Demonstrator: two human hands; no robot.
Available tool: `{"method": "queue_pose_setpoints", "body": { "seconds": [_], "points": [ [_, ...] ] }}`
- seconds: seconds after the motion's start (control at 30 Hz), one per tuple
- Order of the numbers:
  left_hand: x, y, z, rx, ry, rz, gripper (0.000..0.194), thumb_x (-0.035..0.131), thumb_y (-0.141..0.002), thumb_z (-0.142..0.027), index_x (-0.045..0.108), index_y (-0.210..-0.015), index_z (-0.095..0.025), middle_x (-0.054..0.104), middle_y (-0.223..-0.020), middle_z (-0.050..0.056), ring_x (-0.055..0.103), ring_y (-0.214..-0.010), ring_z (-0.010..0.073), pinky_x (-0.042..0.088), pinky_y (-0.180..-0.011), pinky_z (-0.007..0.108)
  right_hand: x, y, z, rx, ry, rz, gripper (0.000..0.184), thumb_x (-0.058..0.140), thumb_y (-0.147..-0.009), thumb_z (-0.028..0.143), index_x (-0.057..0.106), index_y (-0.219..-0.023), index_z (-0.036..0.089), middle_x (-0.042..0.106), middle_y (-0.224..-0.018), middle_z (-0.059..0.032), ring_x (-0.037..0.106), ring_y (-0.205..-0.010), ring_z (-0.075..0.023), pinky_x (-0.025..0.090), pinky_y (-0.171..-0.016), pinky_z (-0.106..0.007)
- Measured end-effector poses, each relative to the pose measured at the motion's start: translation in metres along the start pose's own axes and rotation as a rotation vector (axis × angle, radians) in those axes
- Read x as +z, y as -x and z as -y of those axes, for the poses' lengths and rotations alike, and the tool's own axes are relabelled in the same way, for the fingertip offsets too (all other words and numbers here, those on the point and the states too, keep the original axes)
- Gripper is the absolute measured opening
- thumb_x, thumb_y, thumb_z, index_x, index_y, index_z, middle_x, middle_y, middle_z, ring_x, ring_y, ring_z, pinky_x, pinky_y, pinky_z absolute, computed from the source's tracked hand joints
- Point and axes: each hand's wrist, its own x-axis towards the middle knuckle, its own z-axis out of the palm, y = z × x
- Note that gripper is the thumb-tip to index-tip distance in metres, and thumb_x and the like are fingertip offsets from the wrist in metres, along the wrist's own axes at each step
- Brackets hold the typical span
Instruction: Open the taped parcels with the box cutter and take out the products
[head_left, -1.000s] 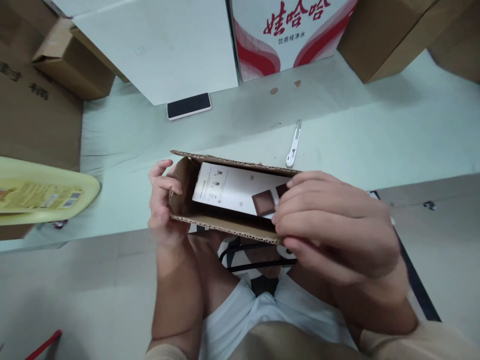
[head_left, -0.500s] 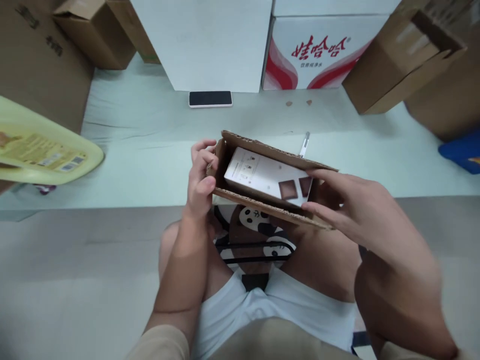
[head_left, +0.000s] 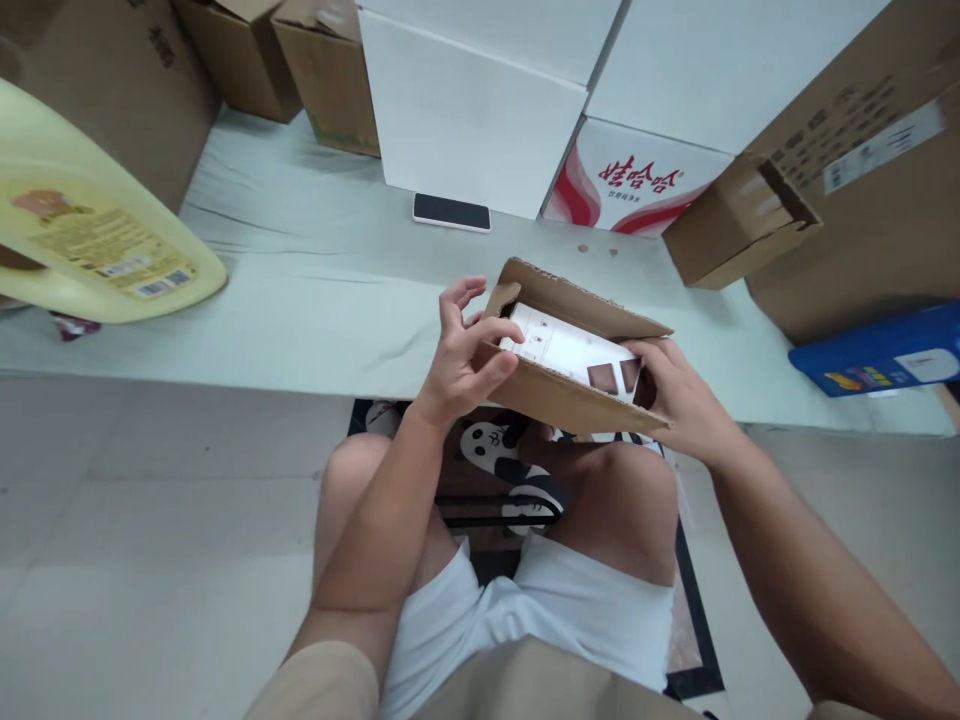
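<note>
Above my lap, at the table's edge, is an open cardboard box [head_left: 577, 393], tilted so that its inside faces me. Within it lies a white box [head_left: 559, 345] with small printed diagrams and brown squares on top. My left hand [head_left: 466, 352] grips the cardboard box's left end, thumb outside the near wall. One finger of that hand reaches over the rim onto the white box's left end, while other fingers stand raised. Around the right end of the cardboard box, my right hand [head_left: 679, 395] is closed, some fingertips hidden inside.
A phone [head_left: 451, 213] lies on the pale-covered table [head_left: 300, 300] before stacked white cartons [head_left: 480, 120]. A yellow bottle [head_left: 105, 220] stands at left. Right are a small open carton [head_left: 731, 235], a large carton [head_left: 862, 190] and a blue pack [head_left: 877, 350].
My view has shifted. My left hand now lays a finger over the rim onto the white box. My right fingers have moved from the white box's top to the cardboard box's right end.
</note>
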Motion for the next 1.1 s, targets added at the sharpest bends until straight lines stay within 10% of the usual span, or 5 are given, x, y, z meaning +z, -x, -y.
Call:
{"method": "queue_pose_setpoints", "body": {
  "seconds": [0.43,0.73,0.93,1.03,1.1],
  "points": [
    [-0.024,-0.007,-0.008,-0.010,-0.066,-0.393,0.065,0.065,-0.079,-0.082,0.059,-0.070,-0.019,0.044,-0.134,0.008,0.049,-0.137,0.0325,0.049,-0.113,0.048,-0.037,0.007,-0.045,0.100,-0.737,-0.800,0.044,0.065,-0.068,0.063,0.076,-0.101,0.035,0.074,-0.097,-0.0131,0.071,-0.089,-0.0357,0.047,-0.062,-0.046],
    [-0.056,-0.021,0.002,0.078,-0.374,-0.913,0.063,0.069,-0.079,-0.080,0.062,-0.072,-0.018,0.038,-0.117,0.009,0.047,-0.122,0.0263,0.035,-0.124,0.049,0.093,-0.010,-0.065,0.523,-1.512,-0.694,0.040,0.072,-0.067,0.059,0.068,-0.091,0.027,0.069,-0.077,0.0012,0.066,-0.065,-0.0150,0.061,-0.063,-0.031],
    [-0.067,-0.025,-0.007,0.146,-0.544,-0.936,0.060,0.074,-0.081,-0.073,0.063,-0.097,-0.017,0.040,-0.120,0.010,0.044,-0.127,0.0253,0.032,-0.125,0.047,0.139,-0.020,-0.036,0.525,-1.396,-0.658,0.047,0.071,-0.074,0.058,0.060,-0.106,0.025,0.074,-0.104,-0.0047,0.073,-0.096,-0.0203,0.063,-0.090,-0.040],
    [-0.040,-0.021,-0.031,0.428,-0.507,-0.972,0.046,0.079,-0.083,-0.055,0.054,-0.105,-0.023,0.046,-0.105,0.003,0.054,-0.107,0.0203,0.046,-0.108,0.044,0.142,-0.012,-0.031,0.538,-1.226,-0.703,0.056,0.076,-0.073,0.056,0.052,-0.114,0.026,0.070,-0.117,-0.0063,0.069,-0.109,-0.0221,0.057,-0.102,-0.043],
    [-0.004,-0.013,-0.040,0.380,-0.292,-0.702,0.029,0.073,-0.090,-0.047,0.054,-0.089,-0.025,0.048,-0.089,-0.001,0.057,-0.086,0.0164,0.051,-0.091,0.037,0.143,-0.004,-0.027,0.563,-1.106,-0.706,0.063,0.078,-0.072,0.055,0.047,-0.118,0.026,0.067,-0.118,-0.0074,0.068,-0.108,-0.0231,0.056,-0.102,-0.043]
  ]
}}
